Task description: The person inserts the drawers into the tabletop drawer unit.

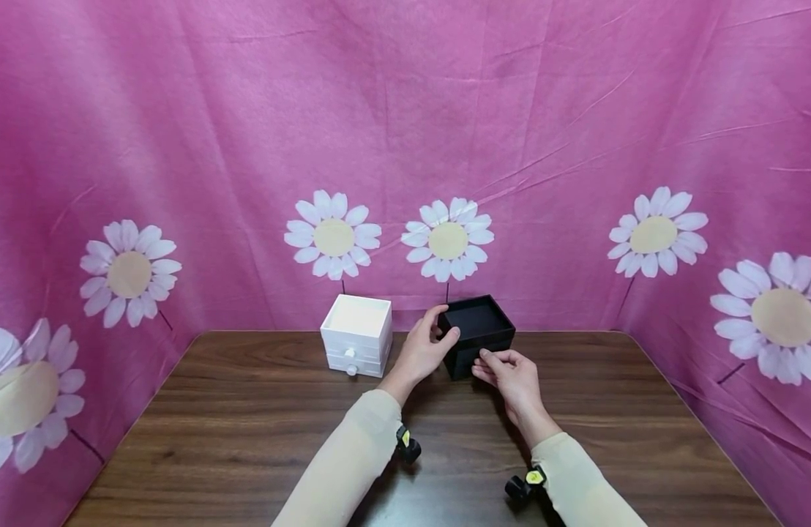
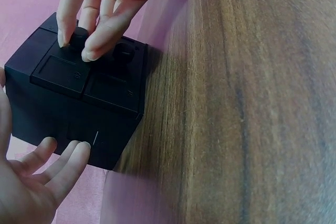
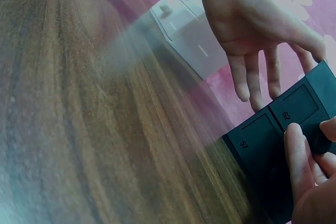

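Observation:
A small black drawer box (image 1: 495,340) stands toward the back of the table, with an open-topped tray above two drawers. Thumb and fingers of my right hand (image 1: 516,377) pinch the upper round drawer knob (image 2: 79,37). Below it the lower knob (image 2: 124,52) is untouched, and both drawer fronts sit flush with the box. My left hand (image 1: 419,351) is at the box's left side: its fingertips (image 2: 80,151) rest against the side wall, fairly straight, while thumb and forefinger reach the top rim.
Left of the black box is a white drawer box (image 1: 334,344) of the same shape, its two knobs facing the front. Both stand on a dark wooden table (image 1: 247,417). Directly behind the table hangs a pink cloth (image 1: 392,110) printed with large white daisies, which also covers both sides.

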`<state>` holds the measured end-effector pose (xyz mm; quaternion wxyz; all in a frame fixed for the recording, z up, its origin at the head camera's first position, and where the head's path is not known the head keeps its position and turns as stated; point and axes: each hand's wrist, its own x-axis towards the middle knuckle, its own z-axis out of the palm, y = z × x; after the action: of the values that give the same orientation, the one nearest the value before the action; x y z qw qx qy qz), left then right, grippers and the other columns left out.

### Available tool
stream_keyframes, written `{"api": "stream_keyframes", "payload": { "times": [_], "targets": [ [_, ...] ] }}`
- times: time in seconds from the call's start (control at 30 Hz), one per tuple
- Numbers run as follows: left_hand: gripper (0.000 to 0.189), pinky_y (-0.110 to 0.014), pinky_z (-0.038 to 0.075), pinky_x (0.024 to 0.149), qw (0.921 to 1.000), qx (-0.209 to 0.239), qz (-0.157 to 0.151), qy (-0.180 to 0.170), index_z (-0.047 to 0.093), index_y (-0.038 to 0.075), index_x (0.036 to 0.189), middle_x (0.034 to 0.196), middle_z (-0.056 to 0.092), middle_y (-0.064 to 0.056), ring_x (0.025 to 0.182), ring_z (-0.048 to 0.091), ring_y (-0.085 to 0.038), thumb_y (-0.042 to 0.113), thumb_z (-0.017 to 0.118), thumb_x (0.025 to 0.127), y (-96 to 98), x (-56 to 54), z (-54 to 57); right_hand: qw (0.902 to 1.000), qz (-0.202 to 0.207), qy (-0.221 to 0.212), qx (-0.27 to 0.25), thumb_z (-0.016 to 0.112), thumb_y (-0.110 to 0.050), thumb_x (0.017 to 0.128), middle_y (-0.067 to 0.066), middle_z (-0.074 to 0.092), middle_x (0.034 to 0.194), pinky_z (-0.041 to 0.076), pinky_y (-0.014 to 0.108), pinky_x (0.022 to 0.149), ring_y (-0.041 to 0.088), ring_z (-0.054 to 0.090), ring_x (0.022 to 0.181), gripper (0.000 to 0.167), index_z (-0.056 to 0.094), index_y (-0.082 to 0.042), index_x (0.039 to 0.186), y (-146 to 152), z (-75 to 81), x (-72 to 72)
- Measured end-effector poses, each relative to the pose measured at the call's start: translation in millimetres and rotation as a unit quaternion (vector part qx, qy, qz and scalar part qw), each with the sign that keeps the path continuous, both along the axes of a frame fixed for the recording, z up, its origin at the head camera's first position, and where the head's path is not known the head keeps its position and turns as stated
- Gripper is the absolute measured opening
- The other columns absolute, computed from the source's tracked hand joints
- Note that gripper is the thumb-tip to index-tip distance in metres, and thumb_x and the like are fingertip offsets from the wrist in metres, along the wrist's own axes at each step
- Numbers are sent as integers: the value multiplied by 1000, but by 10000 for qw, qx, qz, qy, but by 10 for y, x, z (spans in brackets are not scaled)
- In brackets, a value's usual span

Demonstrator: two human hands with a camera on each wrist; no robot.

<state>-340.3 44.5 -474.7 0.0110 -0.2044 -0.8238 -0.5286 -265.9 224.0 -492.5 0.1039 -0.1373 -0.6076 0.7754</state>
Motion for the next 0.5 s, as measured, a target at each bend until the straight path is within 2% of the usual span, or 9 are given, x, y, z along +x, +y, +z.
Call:
{"api": "stream_keyframes", "payload": {
  "times": [0.17, 0.3, 0.5],
  "targets": [
    [58, -47, 54, 100, 10000, 8, 0, 6, 51, 29, 159, 130, 62, -12, 118, 63, -27, 46, 64, 105, -24, -2, 3, 10000, 13, -22, 29, 68, -2, 104, 1, 80, 79, 66, 30, 77, 12, 80, 76, 8, 61, 1, 104, -9, 0, -15],
    [59, -48, 53, 100, 10000, -69, -23, -7, 48, 29, 161, 132, 62, -14, 119, 63, -29, 48, 61, 107, -12, 12, -5, 9998, 46, -116, 136, 69, -7, 105, 3, 80, 83, 66, 29, 77, 12, 80, 77, 18, 63, 7, 115, 23, 4, 17],
    [60, -54, 53, 105, 9996, -275, -85, -68, 42, 33, 164, 142, 60, -17, 129, 63, -32, 54, 55, 109, 6, 44, -18, 9993, 100, -295, 218, 58, -17, 112, 12, 82, 94, 66, 30, 77, 14, 81, 78, 31, 61, 12, 124, 76, 14, 118]
  ]
}}
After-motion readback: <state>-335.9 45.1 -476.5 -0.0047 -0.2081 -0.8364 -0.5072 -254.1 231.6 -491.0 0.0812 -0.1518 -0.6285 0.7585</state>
